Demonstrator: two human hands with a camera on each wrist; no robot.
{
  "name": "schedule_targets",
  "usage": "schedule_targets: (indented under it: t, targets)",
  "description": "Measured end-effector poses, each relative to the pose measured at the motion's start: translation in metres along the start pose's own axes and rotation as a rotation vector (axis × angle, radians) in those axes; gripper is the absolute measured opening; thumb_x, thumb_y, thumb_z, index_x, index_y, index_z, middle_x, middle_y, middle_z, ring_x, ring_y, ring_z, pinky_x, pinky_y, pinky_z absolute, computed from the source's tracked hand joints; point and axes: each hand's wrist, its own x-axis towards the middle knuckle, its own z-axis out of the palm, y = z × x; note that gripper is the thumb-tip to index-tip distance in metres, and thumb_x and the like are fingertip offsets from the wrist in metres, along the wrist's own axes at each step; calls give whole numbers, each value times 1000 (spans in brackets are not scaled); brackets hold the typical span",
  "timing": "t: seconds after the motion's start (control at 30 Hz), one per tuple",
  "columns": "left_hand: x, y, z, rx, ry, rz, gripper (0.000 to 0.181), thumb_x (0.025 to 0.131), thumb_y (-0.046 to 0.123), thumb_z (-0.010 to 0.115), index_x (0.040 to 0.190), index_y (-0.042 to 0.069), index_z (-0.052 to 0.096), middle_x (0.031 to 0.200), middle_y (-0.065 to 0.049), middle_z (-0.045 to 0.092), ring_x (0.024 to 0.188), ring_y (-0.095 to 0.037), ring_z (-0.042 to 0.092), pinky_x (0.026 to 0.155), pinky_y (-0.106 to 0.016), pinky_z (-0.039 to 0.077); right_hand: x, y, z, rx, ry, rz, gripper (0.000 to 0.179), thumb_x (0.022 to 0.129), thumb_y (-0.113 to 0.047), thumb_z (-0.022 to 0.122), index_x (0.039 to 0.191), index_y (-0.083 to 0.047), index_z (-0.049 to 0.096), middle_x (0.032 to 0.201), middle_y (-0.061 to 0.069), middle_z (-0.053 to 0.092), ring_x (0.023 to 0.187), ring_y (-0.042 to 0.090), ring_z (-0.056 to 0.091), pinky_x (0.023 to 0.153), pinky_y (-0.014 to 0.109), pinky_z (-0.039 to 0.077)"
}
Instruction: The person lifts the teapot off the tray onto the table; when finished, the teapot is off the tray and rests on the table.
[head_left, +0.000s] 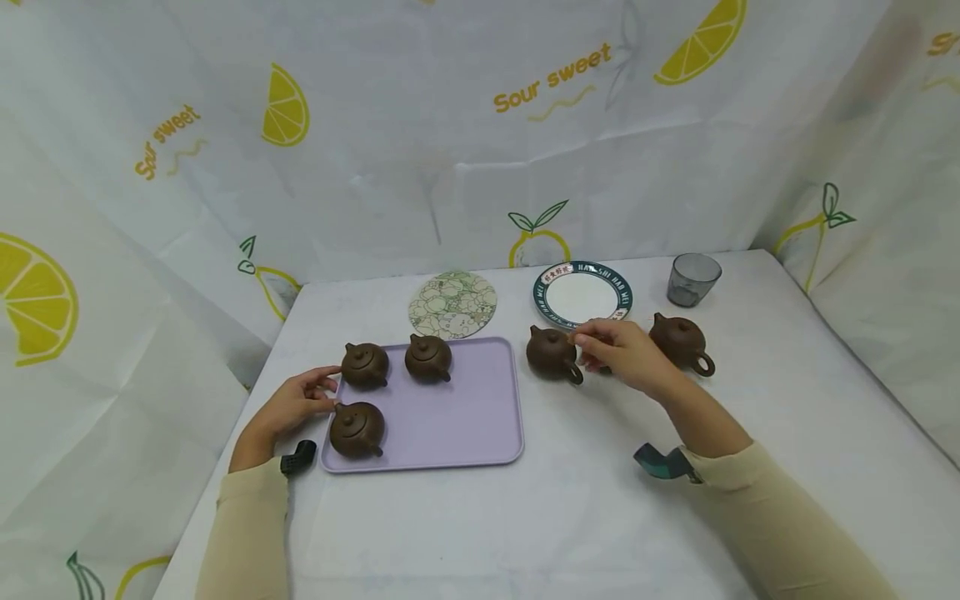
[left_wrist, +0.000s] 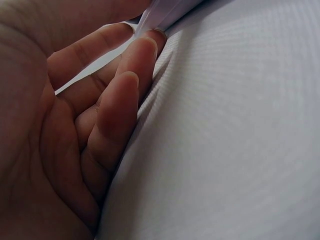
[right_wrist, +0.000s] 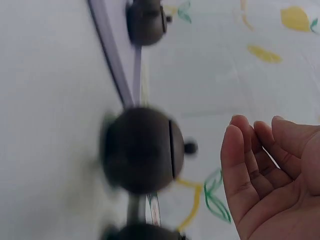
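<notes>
My left hand [head_left: 296, 402] rests at the left edge of a lilac tray [head_left: 457, 421], its loosely bent fingers at the rim in the left wrist view. Three brown clay teapots stand on the tray: a back-left teapot [head_left: 364, 367], a back-middle teapot [head_left: 428, 360] and a front-left teapot [head_left: 357, 431]. Right of the tray, my right hand [head_left: 621, 354] hovers beside another brown teapot [head_left: 551, 354]. Its fingers are loosely bent with nothing between them in the right wrist view [right_wrist: 272, 175]. A small dark piece [head_left: 606, 370] shows from behind this hand, mostly hidden.
One more brown teapot [head_left: 678, 342] stands to the right of my right hand. Along the back are a round patterned mat [head_left: 453, 305], a white plate with a green rim [head_left: 583, 294] and a grey see-through cup [head_left: 693, 280]. A lemon-print cloth [head_left: 420, 125] hangs behind.
</notes>
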Motion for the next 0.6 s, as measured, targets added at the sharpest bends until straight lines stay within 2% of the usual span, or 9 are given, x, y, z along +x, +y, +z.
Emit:
schedule_targets:
  t: [0.13,0.37,0.5,0.6]
  targets:
    - [1,0,0,9,8,-1,64,80,-5,71,139,-5,46,106,-18,59,76,-12,61,70,-21,48,18,-10,36,63,-74,-21,31,100,-20,57,119,3,62,94,17,66,84,27,65,76,42,54]
    - [-1,4,1,16,6,16,63,81,-4,72,138,-8,46,104,-16,60,75,-12,60,68,-21,48,44,-15,93,171,-185,3,28,96,-15,62,115,6,64,106,24,62,83,23,66,74,36,55]
    - [-1,5,1,22,10,8,64,81,-2,73,139,-7,46,105,-15,60,75,-13,60,69,-22,47,57,-19,120,174,-217,13,20,95,-12,63,108,4,66,103,22,64,79,21,67,71,33,55]
    - [-2,6,1,23,13,-1,64,81,-1,74,139,-6,47,105,-16,60,75,-12,60,69,-22,47,64,-23,138,175,-197,21,13,94,-10,64,101,1,67,98,18,65,76,19,67,70,32,55]
